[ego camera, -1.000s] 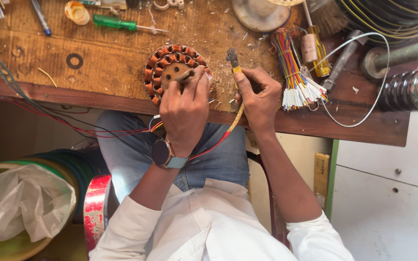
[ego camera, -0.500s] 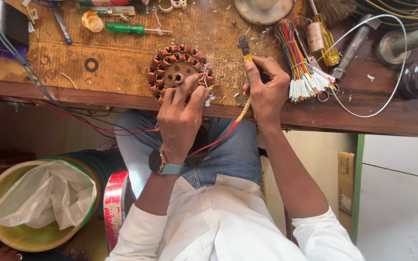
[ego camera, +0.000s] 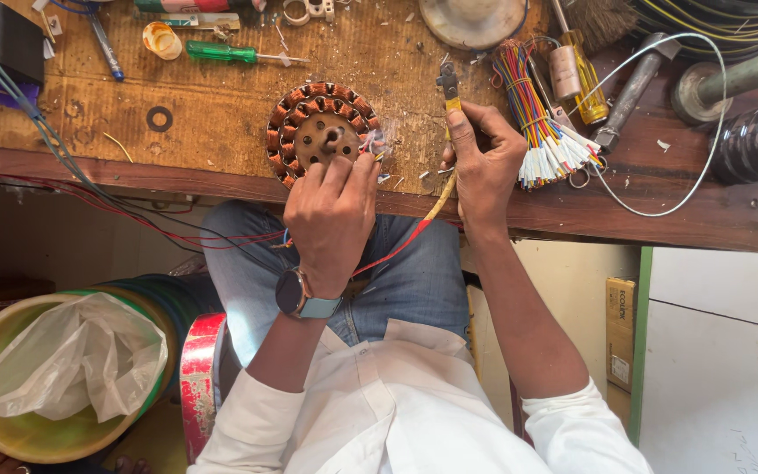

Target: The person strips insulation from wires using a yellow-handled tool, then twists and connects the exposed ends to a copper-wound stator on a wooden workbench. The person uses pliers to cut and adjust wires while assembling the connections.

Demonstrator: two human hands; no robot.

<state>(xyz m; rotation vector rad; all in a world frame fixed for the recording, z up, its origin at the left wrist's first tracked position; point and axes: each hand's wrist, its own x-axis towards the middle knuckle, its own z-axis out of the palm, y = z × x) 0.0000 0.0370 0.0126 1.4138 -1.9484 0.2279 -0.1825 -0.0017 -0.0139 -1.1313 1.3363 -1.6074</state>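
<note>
A round motor stator (ego camera: pixel 318 127) with copper windings lies on the wooden workbench (ego camera: pixel 221 132). My left hand (ego camera: pixel 333 215), with a watch on the wrist, rests on the stator's near edge and pinches thin wire ends at its right side. My right hand (ego camera: pixel 484 162) grips a yellow-handled cutter (ego camera: pixel 447 96), its dark jaws pointing away from me just right of the stator. Red and yellow wires trail from under my hands down over my lap.
A bundle of many-coloured wires (ego camera: pixel 537 114) lies right of my right hand. A green screwdriver (ego camera: pixel 230 54), a washer (ego camera: pixel 159 118), a metal disc (ego camera: pixel 471 19) and a hammer (ego camera: pixel 629 88) sit on the bench. A yellow bin with a plastic bag (ego camera: pixel 50 377) stands below left.
The view has shifted a little. My right hand has kept the cutter beside the stator, and my left hand's fingers have moved toward the wire ends at the stator's right edge.
</note>
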